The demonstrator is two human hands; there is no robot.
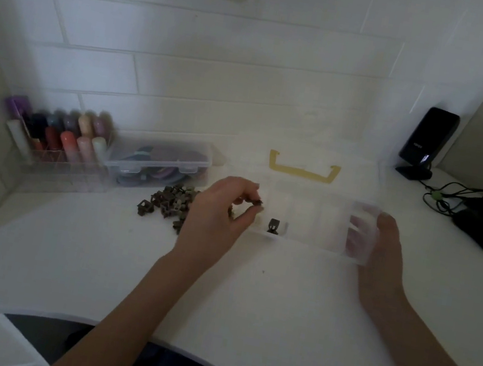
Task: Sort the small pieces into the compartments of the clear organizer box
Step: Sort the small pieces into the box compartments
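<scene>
From the head view, the clear organizer box (307, 218) sits open on the white desk (247, 294), its yellow handle (302, 171) on the far side. The left hand (223, 211) pinches a small dark piece (257, 202) above the box's left end, where another piece (273, 226) already lies in a compartment. The right hand (381, 252) grips the box's right end. A pile of pieces (168, 199) lies just left of the box.

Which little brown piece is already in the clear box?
The lone dark piece standing in the box's front-left compartment; the rest lie in the pile outside.
</scene>
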